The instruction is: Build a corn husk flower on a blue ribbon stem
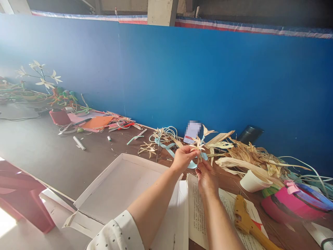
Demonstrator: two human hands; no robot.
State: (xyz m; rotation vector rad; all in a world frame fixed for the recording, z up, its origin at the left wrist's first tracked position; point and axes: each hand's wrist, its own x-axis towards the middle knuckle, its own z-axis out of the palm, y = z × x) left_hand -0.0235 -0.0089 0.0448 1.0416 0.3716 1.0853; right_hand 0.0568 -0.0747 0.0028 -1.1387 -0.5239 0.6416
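My left hand (184, 158) pinches a cream husk flower (198, 143) at its petals, above the book. Just below, my right hand (207, 177) has its fingers closed round the lower part of the same flower, where the stem is mostly hidden. Another pale bloom (207, 131) stands on a light blue stem beside the held one. Light blue ribbon (166, 147) lies behind my left hand, close to some loose husk flowers (148, 149). Dried corn husks (260, 158) are heaped to the right of my hands.
A shallow white box (125, 187) and printed pages (195, 208) lie under my forearms. At right are a yellow glue gun (243, 218), white cup (255, 181), pink basket (283, 205) and black cylinder (250, 134). Red thread (59, 117) and papers lie left, before a blue partition (166, 76).
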